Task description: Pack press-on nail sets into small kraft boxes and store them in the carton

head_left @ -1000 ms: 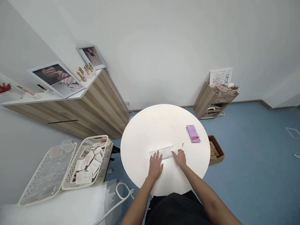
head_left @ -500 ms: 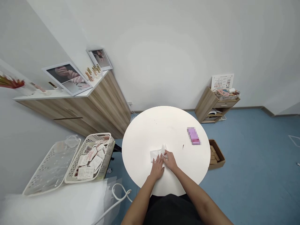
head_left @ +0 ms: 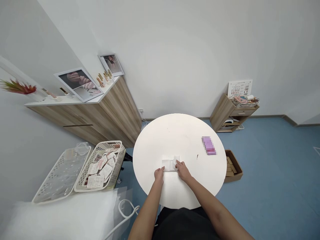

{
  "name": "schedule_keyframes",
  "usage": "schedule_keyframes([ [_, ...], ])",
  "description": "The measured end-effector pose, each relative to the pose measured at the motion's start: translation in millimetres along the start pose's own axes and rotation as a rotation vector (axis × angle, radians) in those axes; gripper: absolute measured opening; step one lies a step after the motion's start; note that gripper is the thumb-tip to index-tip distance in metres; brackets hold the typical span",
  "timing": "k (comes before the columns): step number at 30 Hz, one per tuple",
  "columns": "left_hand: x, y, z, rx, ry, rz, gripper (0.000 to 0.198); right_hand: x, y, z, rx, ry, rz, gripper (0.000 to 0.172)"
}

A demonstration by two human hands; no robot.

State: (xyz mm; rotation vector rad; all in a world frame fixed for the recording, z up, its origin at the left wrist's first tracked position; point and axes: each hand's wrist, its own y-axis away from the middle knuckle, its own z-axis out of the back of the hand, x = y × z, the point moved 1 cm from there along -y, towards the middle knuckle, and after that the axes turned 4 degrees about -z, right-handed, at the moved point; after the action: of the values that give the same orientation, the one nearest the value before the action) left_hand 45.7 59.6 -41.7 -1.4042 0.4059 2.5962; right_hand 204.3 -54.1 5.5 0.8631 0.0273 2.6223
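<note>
The white packet (head_left: 169, 163) sits near the front edge of the round bench (head_left: 175, 136). My right hand (head_left: 183, 171) is pinched down on its right end, fingers bunched and clearly gripping it, while the left hand (head_left: 159, 174) is curled up at its left edge, can't tell if it's actually holding anything. A blurred pink packet (head_left: 208, 145) lies toward the bench's right side, a basket of cards (head_left: 105, 165) sits off its left, and a cardboard box (head_left: 233, 166) is on the floor just past its right edge.

A white packet (head_left: 168, 164), rumpled at its right end, flat on the round tabletop (head_left: 160, 140)
</note>
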Motion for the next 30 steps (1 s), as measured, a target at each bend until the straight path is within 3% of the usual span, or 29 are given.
schedule_keyframes([
  [5,-15.6,-4.8,-13.4,0.026,0.051,0.082,0.015,-3.2,-7.5,3.9,0.095,0.022,0.018,0.037],
  [10,-33.8,14.9,-24.0,0.036,0.092,0.010,0.016,-3.9,-8.7,7.5,0.152,0.002,0.016,0.034],
  [13,-45.4,29.1,-32.5,0.086,0.055,-0.157,0.017,-5.3,-7.1,11.5,0.164,-0.038,0.003,0.031],
  [16,-51.4,39.8,-34.0,0.167,-0.112,-0.433,0.029,-8.2,-2.0,15.9,0.171,-0.101,0.028,0.033],
  [22,-45.5,49.9,-15.4,0.382,-0.616,-0.873,0.053,-13.6,24.5,16.3,0.089,-0.193,0.111,0.046],
  [25,-45.5,46.6,-10.7,0.462,-0.743,-0.961,0.056,-16.1,34.2,14.7,0.032,-0.154,0.237,0.053],
  [30,-54.3,30.3,-16.0,0.493,-0.674,-0.892,0.058,-18.3,22.6,15.1,0.060,-0.015,0.314,0.064],
])
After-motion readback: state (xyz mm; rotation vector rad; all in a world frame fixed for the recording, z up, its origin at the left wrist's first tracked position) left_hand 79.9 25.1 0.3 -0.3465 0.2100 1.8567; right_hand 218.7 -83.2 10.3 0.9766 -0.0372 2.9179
